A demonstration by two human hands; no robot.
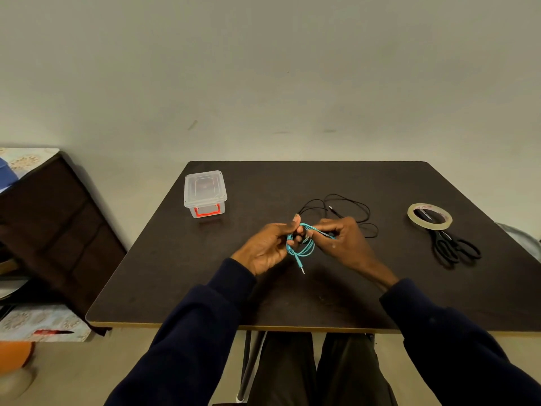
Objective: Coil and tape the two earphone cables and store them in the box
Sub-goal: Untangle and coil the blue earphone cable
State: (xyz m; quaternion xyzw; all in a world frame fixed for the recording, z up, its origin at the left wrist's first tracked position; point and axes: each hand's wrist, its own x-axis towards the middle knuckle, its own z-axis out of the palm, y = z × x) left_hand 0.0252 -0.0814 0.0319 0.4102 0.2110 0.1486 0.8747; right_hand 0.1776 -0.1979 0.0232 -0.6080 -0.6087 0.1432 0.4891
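Note:
A teal earphone cable (303,248) is looped into a small coil above the middle of the dark table (205,273). My left hand (269,247) pinches the coil's left side. My right hand (342,240) grips its right end, and the jack plug dangles below the coil. A black earphone cable (351,205) lies loose and uncoiled on the table just behind my hands. The clear plastic box (205,193) with a red latch and its lid shut stands at the table's far left. A roll of clear tape (429,216) lies at the right.
Black scissors (452,247) lie on the table's right side, their tips under the tape roll. A dark brown cabinet (52,230) stands left of the table against the wall. My legs show below the table's near edge.

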